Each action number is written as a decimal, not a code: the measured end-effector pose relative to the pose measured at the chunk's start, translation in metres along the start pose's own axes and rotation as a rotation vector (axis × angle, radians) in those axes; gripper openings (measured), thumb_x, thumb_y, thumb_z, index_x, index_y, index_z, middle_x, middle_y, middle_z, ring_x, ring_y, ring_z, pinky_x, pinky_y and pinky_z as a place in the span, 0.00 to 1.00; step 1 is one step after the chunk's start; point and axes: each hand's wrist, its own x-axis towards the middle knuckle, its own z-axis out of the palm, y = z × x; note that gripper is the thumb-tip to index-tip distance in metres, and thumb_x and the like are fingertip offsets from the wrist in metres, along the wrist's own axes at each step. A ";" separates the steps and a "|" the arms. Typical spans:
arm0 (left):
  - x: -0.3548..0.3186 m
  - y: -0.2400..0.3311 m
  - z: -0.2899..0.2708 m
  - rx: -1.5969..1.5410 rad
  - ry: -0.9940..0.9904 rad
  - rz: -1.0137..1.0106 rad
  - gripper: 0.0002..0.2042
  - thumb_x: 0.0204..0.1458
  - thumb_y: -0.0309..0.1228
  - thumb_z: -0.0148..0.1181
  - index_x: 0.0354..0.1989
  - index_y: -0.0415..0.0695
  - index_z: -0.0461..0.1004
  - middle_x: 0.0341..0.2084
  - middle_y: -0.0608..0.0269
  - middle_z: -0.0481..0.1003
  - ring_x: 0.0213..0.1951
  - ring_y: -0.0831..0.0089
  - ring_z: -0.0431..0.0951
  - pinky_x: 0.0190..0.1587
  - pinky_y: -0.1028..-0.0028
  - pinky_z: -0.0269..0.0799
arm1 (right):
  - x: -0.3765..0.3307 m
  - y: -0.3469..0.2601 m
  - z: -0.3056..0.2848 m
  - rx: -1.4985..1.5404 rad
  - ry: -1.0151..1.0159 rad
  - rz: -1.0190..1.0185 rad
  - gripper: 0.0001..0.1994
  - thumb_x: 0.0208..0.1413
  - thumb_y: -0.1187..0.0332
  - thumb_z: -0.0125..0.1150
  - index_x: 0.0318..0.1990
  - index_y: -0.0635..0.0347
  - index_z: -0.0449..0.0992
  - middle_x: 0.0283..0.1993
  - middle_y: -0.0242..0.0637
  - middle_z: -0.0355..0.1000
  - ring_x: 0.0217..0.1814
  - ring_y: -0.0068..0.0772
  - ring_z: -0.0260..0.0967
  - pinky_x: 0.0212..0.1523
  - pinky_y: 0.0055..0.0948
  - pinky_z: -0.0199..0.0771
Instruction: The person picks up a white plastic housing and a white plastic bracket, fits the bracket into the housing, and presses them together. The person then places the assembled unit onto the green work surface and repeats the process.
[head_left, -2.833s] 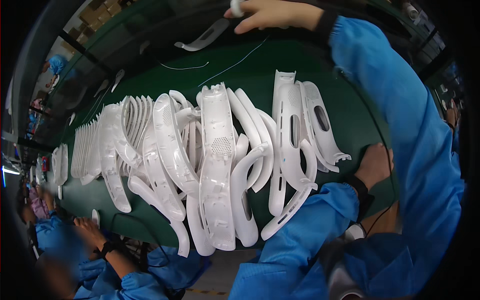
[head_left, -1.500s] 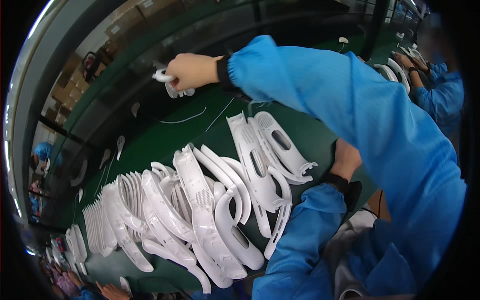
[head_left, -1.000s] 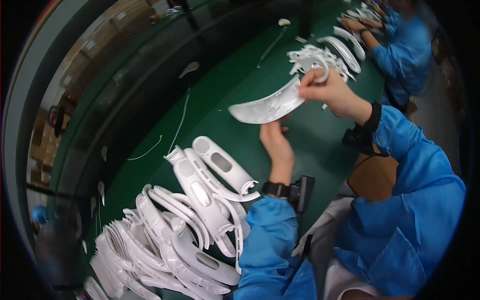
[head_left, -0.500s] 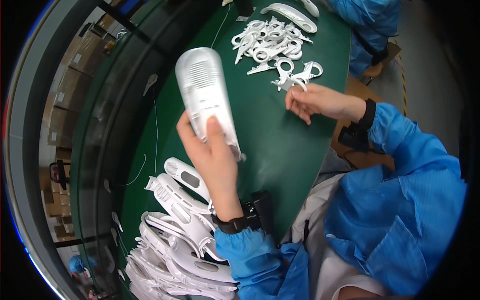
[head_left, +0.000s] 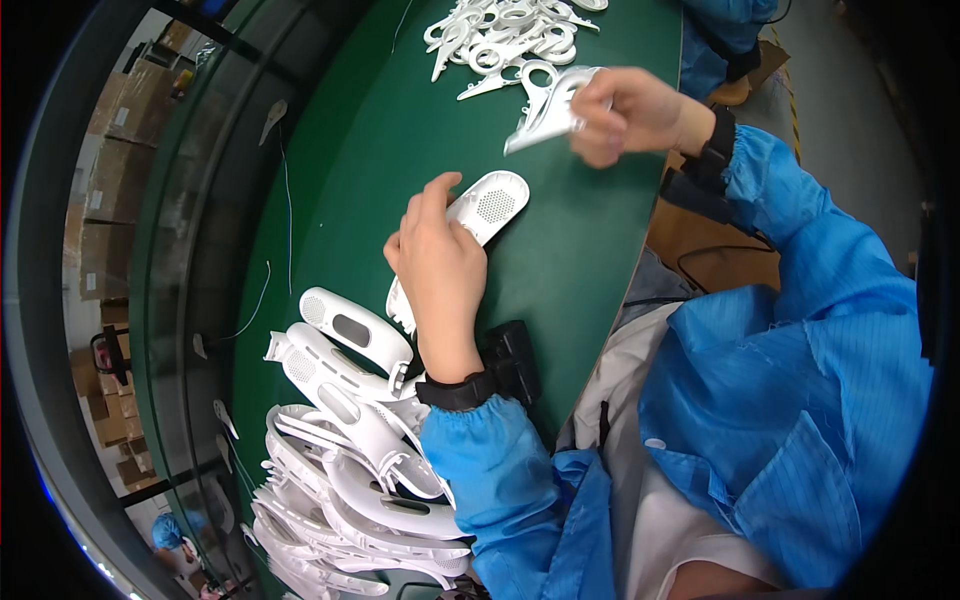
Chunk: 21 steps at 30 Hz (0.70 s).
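My left hand [head_left: 438,265] grips a long white plastic shell [head_left: 497,203] by its middle. The shell lies slanted at the table's surface, its rounded end with a patch of small holes pointing far right, and its middle is hidden under my fingers. In the pinched fingers of my right hand [head_left: 625,115], blurred by motion, is a white plastic ring part [head_left: 545,118] with a pointed arm. It hangs close to the near edge of a heap of similar ring parts [head_left: 505,40].
A stack of long white shells [head_left: 350,490] lies at the lower left, beside my left forearm. Thin cords [head_left: 287,200] run along the table's left side by a dark rail. The green table [head_left: 350,210] ends at the right, where a co-worker's blue sleeve [head_left: 725,30] shows.
My left hand has lowered the shell toward the table and turned it, so its hole-patterned end now points right. My right hand has lifted a ring part and moved slightly away from me.
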 end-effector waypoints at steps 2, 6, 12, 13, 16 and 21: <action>-0.004 -0.014 -0.006 -0.143 0.072 -0.033 0.11 0.49 0.25 0.54 0.41 0.42 0.75 0.36 0.59 0.75 0.44 0.62 0.74 0.52 0.66 0.61 | 0.030 0.020 0.008 0.033 -0.063 0.170 0.20 0.62 0.62 0.38 0.18 0.57 0.65 0.17 0.31 0.59 0.21 0.25 0.54 0.24 0.24 0.56; -0.006 -0.008 -0.006 -0.380 -0.019 -0.095 0.09 0.50 0.33 0.59 0.35 0.40 0.77 0.34 0.61 0.77 0.42 0.66 0.74 0.51 0.69 0.59 | 0.051 0.034 0.011 0.110 -0.088 0.232 0.20 0.62 0.62 0.39 0.19 0.58 0.66 0.19 0.32 0.60 0.21 0.25 0.54 0.24 0.24 0.56; -0.008 -0.013 -0.003 -0.338 -0.045 -0.050 0.10 0.48 0.35 0.63 0.27 0.40 0.77 0.30 0.65 0.75 0.37 0.66 0.73 0.47 0.69 0.59 | 0.055 0.034 0.014 0.056 0.083 0.289 0.13 0.62 0.60 0.46 0.30 0.57 0.69 0.20 0.30 0.63 0.20 0.20 0.56 0.22 0.21 0.56; -0.007 -0.011 -0.003 -0.339 -0.043 -0.051 0.10 0.48 0.35 0.63 0.27 0.40 0.77 0.30 0.65 0.75 0.37 0.66 0.73 0.47 0.69 0.59 | 0.054 0.034 0.017 0.070 0.208 0.271 0.11 0.62 0.60 0.49 0.34 0.57 0.70 0.21 0.30 0.64 0.19 0.18 0.57 0.20 0.20 0.56; -0.007 -0.006 -0.005 -0.111 -0.093 -0.029 0.10 0.48 0.35 0.62 0.27 0.40 0.77 0.29 0.64 0.73 0.37 0.65 0.71 0.46 0.69 0.58 | 0.055 0.035 0.022 -0.149 0.349 0.281 0.13 0.60 0.57 0.55 0.40 0.57 0.70 0.22 0.30 0.68 0.16 0.15 0.59 0.17 0.16 0.56; -0.009 -0.002 -0.002 -0.101 -0.009 0.010 0.11 0.48 0.35 0.61 0.27 0.39 0.77 0.32 0.61 0.71 0.36 0.64 0.71 0.44 0.68 0.59 | 0.057 0.032 0.017 -0.589 0.321 0.320 0.16 0.58 0.55 0.58 0.29 0.59 0.72 0.18 0.29 0.68 0.12 0.14 0.58 0.13 0.15 0.53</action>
